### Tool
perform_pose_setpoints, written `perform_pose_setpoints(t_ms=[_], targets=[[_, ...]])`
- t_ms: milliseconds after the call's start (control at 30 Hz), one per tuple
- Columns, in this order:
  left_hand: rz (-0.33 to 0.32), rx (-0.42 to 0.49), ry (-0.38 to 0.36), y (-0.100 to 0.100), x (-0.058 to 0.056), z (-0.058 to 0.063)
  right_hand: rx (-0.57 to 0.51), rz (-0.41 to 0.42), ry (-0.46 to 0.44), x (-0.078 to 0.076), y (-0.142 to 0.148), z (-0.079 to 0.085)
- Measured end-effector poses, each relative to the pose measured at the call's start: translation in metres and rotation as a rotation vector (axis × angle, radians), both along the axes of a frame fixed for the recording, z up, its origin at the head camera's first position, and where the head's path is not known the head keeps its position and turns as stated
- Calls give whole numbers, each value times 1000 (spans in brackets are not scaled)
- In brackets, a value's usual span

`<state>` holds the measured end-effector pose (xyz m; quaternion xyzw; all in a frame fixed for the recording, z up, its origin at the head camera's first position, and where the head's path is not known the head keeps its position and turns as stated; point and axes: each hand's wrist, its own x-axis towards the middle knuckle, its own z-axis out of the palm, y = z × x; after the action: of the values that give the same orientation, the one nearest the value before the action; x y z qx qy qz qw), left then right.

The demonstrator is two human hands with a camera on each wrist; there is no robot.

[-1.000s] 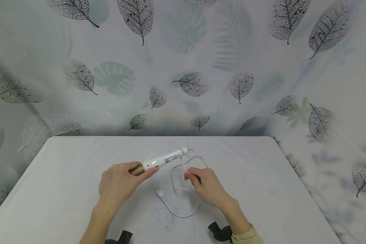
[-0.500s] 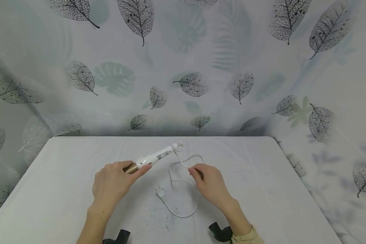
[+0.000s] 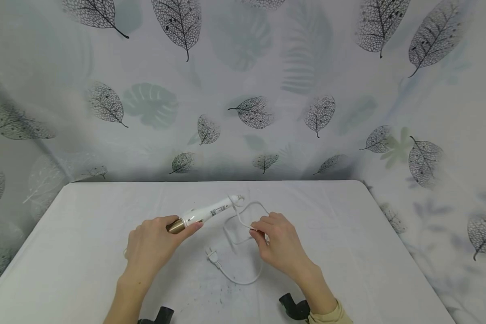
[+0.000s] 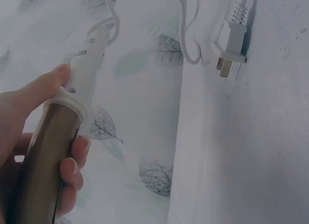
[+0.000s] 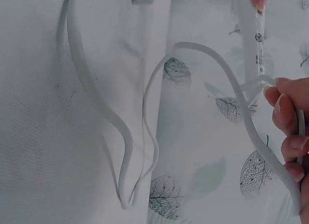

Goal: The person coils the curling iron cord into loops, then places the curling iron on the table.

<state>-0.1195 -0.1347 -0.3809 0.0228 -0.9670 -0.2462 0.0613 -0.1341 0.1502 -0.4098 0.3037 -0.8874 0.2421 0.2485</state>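
Observation:
My left hand (image 3: 150,246) holds a curling iron (image 3: 206,213), fingers wrapped round its gold barrel (image 4: 48,161) and thumb lying on the white handle. The iron is tilted, its handle end pointing up and to the right. From that end comes a white cord (image 5: 231,79), looped at the tail of the handle. My right hand (image 3: 281,245) pinches the cord between thumb and fingers a short way from the handle. More cord runs through the curled fingers in the right wrist view. The two-pin plug (image 3: 212,256) lies on the table between the hands.
A white-covered table (image 3: 360,252) spreads under both hands. Behind it hangs a leaf-print curtain (image 3: 243,67), which also covers the sides. Black curved pieces (image 3: 294,307) sit by both wrists. The slack cord curves (image 3: 243,282) on the tabletop near the plug.
The curling iron has shifted left with my left hand, its tail end rising and then dipping slightly. My right hand has moved slightly right and up, drawing the cord away from the handle.

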Motion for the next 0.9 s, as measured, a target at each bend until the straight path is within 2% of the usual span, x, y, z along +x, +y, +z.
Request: perform_pose_setpoints(t_ms=[200,567,700,900], targets=[[-60,-34,51,0,1,-3,-36,48,72,-2,1,0],[-241,-100,158,-3,1,-9,-144,123,116,-3,-2,5],[-299,-126,204,-3,1,-9,-195,105,122,-4,-2,4],[-347,-127,209,-7,2,-9,-259,45,127,-5,0,3]])
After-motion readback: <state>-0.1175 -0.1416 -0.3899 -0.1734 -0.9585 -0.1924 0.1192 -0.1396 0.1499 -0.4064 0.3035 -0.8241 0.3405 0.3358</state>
